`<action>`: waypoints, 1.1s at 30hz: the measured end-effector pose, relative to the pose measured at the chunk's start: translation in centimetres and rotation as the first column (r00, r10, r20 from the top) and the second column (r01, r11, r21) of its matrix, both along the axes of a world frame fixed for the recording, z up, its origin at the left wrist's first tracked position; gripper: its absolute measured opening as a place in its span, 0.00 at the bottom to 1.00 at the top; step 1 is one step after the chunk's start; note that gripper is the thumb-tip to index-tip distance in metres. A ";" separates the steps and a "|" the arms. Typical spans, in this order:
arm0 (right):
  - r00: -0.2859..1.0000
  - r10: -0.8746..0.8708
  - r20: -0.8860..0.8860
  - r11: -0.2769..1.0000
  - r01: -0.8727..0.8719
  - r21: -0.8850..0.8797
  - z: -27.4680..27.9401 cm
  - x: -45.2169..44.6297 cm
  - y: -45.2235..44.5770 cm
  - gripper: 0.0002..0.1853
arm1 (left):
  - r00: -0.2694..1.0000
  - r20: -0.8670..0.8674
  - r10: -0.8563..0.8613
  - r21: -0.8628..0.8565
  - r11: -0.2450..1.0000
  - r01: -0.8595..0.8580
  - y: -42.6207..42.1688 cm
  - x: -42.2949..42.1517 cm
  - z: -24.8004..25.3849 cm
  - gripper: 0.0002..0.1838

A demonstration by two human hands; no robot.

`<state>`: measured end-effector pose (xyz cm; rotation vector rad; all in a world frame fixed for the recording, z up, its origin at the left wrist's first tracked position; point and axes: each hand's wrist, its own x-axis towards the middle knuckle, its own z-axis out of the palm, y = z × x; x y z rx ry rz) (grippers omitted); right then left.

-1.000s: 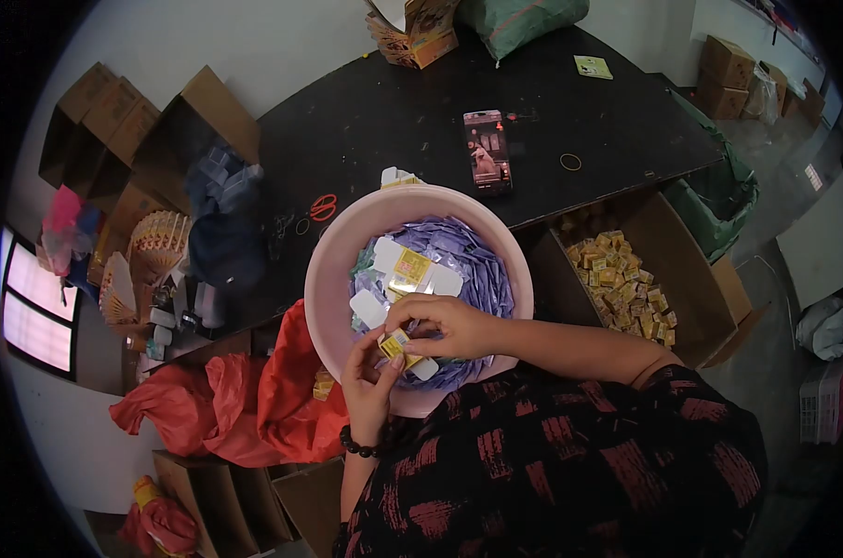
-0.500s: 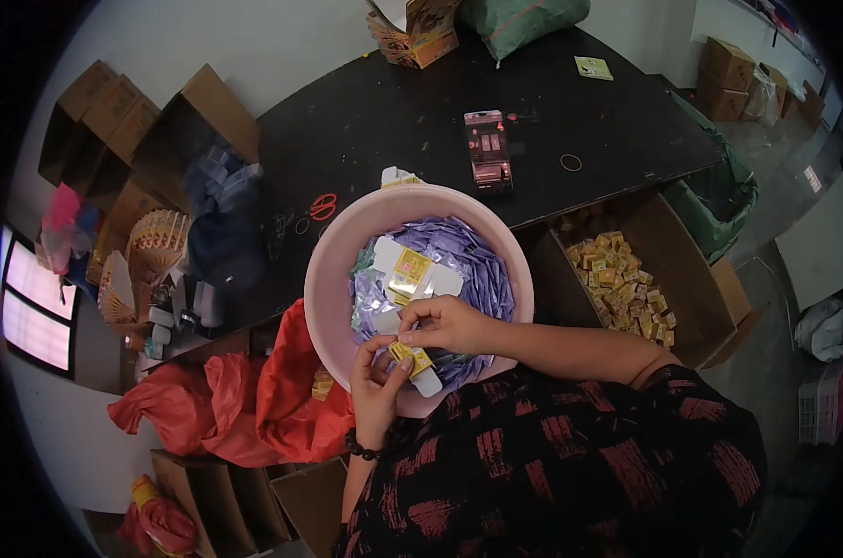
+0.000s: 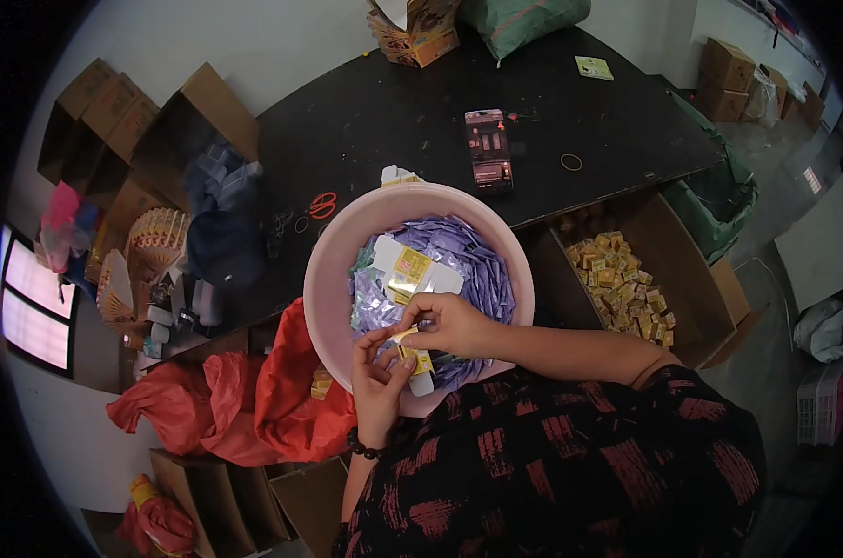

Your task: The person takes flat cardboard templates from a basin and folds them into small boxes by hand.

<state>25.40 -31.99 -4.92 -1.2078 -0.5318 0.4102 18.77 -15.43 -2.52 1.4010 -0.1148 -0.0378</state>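
Left hand (image 3: 377, 379), yours: thumb and fingers closed on a box (image 3: 423, 361), small, yellow with a white flap pointing down toward you. Right hand (image 3: 448, 325), also yours: thumb and fingertips pinched together at the box's upper end, nearly meeting the left fingertips (your fingers hide part of the box, so the exact contact cannot be told).

Box: held between your two hands, over the near side of the basin (image 3: 325, 279), which is round and pale pink. Inside the basin: purple packets (image 3: 485, 279), heaped; on them, just beyond your right hand, a flat carton (image 3: 409, 264), yellow and white.

On your left wrist, a bracelet (image 3: 365, 447) of dark beads. Left of the basin, a red bag (image 3: 296, 400), crumpled. To your right, below table height, a case (image 3: 696, 288) with many small yellow packs (image 3: 626, 290).

Beyond the basin, a black table (image 3: 370, 121). On it: scissors (image 3: 322, 205), red-handled, near the rim; a phone (image 3: 489, 153), screen lit; a rubber band (image 3: 571, 162); at the far edge, a green sack (image 3: 524, 26).
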 end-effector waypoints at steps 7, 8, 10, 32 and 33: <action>0.978 -0.055 0.203 0.994 0.072 -0.079 -0.3 0.3 -0.5 0.08 | 0.999 -0.023 -0.030 -0.083 0.996 0.028 0.5 -0.1 -0.2 0.27; 0.978 -0.055 0.203 0.994 0.072 -0.080 -0.3 0.2 -0.4 0.08 | 0.999 -0.023 -0.030 -0.083 0.996 0.027 0.7 -0.1 -0.2 0.27; 0.986 -0.073 0.147 0.997 0.078 -0.029 -0.1 -0.4 -0.3 0.08 | 0.994 -0.102 -0.036 -0.162 0.987 0.019 1.0 -0.1 -0.2 0.24; 0.684 0.369 0.629 0.545 0.390 -0.743 -4.1 -1.7 -1.0 0.22 | 0.962 -0.272 0.028 -0.533 0.828 -0.175 4.4 0.9 -1.7 0.14; 0.769 0.300 0.564 0.569 0.330 -0.753 -4.0 -1.9 -0.7 0.23 | 0.962 -0.271 0.028 -0.532 0.829 -0.174 4.5 1.0 -1.7 0.14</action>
